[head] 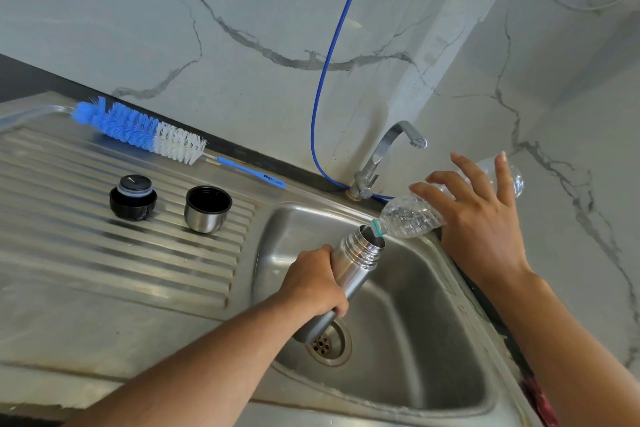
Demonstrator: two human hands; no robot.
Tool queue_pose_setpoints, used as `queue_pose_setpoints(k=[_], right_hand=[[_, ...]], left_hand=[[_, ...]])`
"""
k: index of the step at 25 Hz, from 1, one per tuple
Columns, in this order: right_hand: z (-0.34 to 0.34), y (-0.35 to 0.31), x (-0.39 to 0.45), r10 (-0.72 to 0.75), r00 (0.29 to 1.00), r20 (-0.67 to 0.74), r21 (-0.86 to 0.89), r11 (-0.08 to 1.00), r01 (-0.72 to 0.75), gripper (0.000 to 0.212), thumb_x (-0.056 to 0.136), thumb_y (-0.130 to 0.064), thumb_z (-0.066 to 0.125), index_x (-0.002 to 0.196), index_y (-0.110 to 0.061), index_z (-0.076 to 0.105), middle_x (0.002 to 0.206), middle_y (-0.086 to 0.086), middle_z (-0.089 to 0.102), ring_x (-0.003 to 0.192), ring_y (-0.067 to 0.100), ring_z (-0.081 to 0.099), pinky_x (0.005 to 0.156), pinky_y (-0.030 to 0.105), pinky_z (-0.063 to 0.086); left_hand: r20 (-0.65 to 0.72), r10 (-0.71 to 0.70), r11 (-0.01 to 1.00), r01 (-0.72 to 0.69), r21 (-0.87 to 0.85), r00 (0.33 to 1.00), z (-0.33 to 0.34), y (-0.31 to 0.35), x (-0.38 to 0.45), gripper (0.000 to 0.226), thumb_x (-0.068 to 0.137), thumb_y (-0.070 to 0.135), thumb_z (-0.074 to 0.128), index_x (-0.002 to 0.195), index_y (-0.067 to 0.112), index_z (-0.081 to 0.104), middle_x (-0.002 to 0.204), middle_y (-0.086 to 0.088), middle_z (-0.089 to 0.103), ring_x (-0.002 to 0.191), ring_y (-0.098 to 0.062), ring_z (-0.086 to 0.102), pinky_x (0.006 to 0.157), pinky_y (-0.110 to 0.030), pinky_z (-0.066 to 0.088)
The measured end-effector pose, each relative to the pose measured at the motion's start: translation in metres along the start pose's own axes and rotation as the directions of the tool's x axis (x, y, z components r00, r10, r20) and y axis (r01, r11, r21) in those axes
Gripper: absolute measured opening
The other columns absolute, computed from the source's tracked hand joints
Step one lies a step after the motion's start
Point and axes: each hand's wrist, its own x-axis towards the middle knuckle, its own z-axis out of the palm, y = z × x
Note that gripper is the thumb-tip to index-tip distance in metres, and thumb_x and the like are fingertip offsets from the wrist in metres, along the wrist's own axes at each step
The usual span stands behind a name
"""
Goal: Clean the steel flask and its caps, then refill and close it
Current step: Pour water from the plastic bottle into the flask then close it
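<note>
My left hand (313, 284) grips the steel flask (360, 253) round its body and holds it tilted over the sink basin (426, 329), open mouth up and to the right. My right hand (481, 225) holds a clear plastic bottle (408, 218) tipped down, fingers spread over its top. The bottle's neck touches the flask's mouth. The black stopper (133, 198) and the steel cup cap (207, 208), open side up, stand apart on the ribbed drainboard (104, 253).
A blue and white bottle brush (138, 130) lies at the drainboard's far edge. The tap (384, 156) stands behind the basin, spout above the bottle. A blue hose (329, 55) hangs down the marble wall. The drain (329, 343) lies below the flask's base.
</note>
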Motion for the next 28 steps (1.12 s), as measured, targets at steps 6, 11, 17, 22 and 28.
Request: queue_pose_setpoints(k=[6, 11, 17, 22, 28], right_hand=[[0.022, -0.034, -0.032, 0.540, 0.816, 0.205, 0.445, 0.691, -0.570, 0.067, 0.071, -0.001, 0.079, 0.128, -0.032, 0.064, 0.118, -0.005, 0.066, 0.120, 0.027, 0.055, 0.117, 0.061, 0.029], [0.015, -0.087, -0.022, 0.692, 0.511, 0.509, 0.749, -0.065, -0.659, 0.055, 0.074, -0.011, 0.088, 0.115, -0.033, 0.058, 0.108, -0.011, 0.068, 0.099, 0.013, 0.066, 0.085, 0.034, 0.051], [0.009, -0.111, -0.025, 0.698, 0.404, 0.592, 0.772, -0.345, -0.534, 0.047, 0.079, -0.013, 0.083, 0.109, -0.036, 0.056, 0.104, -0.006, 0.068, 0.094, 0.012, 0.068, 0.081, 0.034, 0.055], [-0.006, -0.113, -0.026, 0.725, 0.450, 0.522, 0.837, -0.332, -0.436, 0.050, 0.084, -0.012, 0.079, 0.123, -0.024, 0.050, 0.105, -0.005, 0.065, 0.088, 0.002, 0.066, 0.075, 0.022, 0.050], [-0.018, -0.131, -0.022, 0.676, 0.567, 0.471, 0.881, -0.327, -0.343, 0.056, 0.086, -0.012, 0.079, 0.126, -0.018, 0.041, 0.106, -0.010, 0.063, 0.091, -0.001, 0.066, 0.077, 0.017, 0.052]], left_hand=[[-0.047, 0.017, 1.000, -0.016, 0.008, 0.999, -0.005, 0.006, 0.001, 0.069, 0.054, 0.022, 0.096, 0.111, 0.023, 0.058, 0.110, 0.002, 0.067, 0.096, -0.021, 0.066, 0.081, -0.035, 0.058], [-0.129, 0.016, 1.000, -0.018, -0.015, 0.991, -0.014, 0.012, 0.002, 0.067, 0.053, 0.023, 0.097, 0.109, 0.024, 0.059, 0.104, 0.006, 0.068, 0.092, -0.019, 0.066, 0.079, -0.035, 0.057], [-0.207, 0.007, 1.000, -0.012, -0.023, 0.978, -0.028, 0.021, -0.001, 0.068, 0.050, 0.027, 0.094, 0.108, 0.031, 0.059, 0.098, 0.010, 0.066, 0.088, -0.016, 0.065, 0.082, -0.039, 0.059], [-0.264, -0.022, 0.996, -0.001, -0.088, 0.964, -0.046, 0.041, -0.015, 0.061, 0.048, 0.024, 0.092, 0.100, 0.029, 0.062, 0.091, 0.011, 0.068, 0.082, -0.010, 0.066, 0.076, -0.034, 0.059], [-0.345, 0.009, 0.995, -0.043, -0.092, 0.939, -0.098, 0.073, -0.049, 0.061, 0.052, 0.022, 0.093, 0.104, 0.030, 0.063, 0.094, 0.011, 0.070, 0.084, -0.007, 0.066, 0.068, -0.028, 0.054]])
